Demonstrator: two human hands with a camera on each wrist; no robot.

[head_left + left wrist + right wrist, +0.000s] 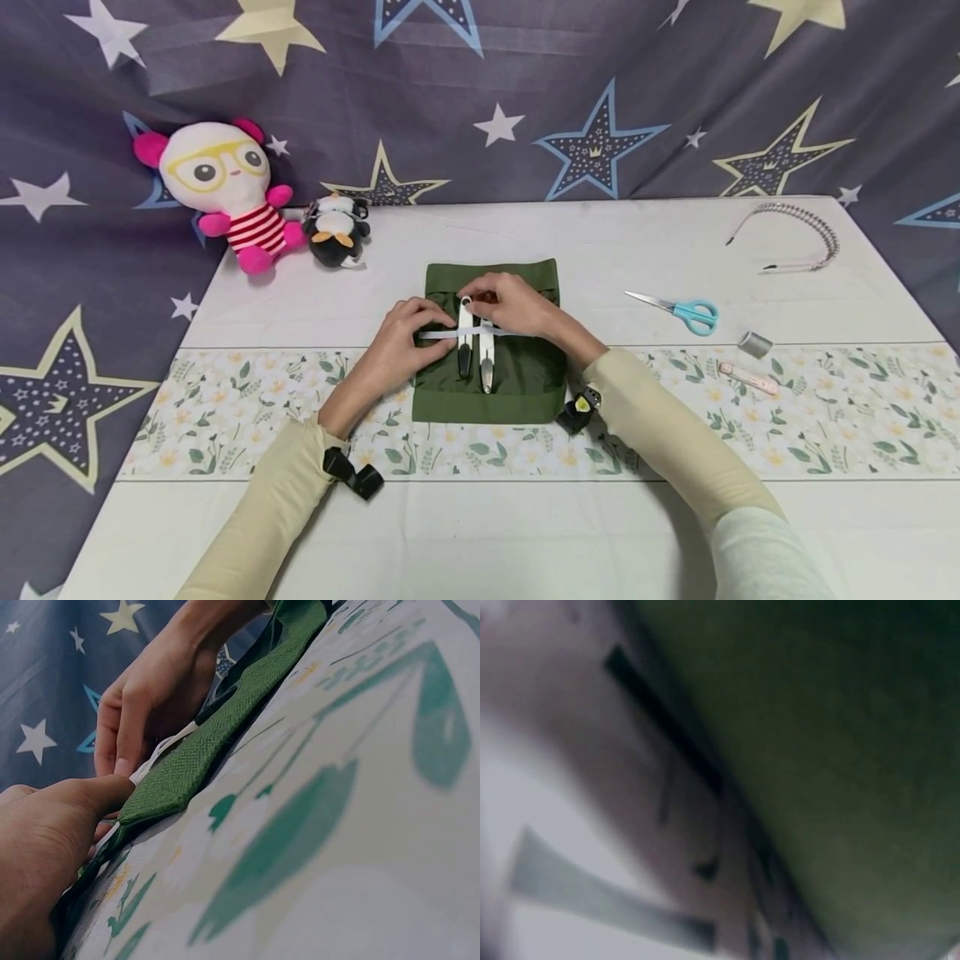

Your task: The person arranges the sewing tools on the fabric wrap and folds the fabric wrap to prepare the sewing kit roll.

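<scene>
A green cloth lies flat on the table, partly over a floral strip, with a white strap crossing its middle. Two white tools lie side by side on the cloth beneath the strap: a black-tipped tool and, just to its right, a grey-tipped tool, both with tips toward the cloth's near edge. The person's right hand, reaching over the cloth from its right, pinches the top end of the black-tipped tool between thumb and finger. The left hand, at the cloth's left edge, has its thumb and forefinger bent and parted to either side of the strap; whether it grips the strap cannot be told. Right of the cloth, blue-handled scissors lie nearest, with a grey roll and a pink stick farther out; a headband lies well beyond, to the far right. Beyond the cloth to its left, a pink-and-white doll sits beside a small penguin. A star-patterned curtain hangs behind. The right wrist view is badly blurred.
</scene>
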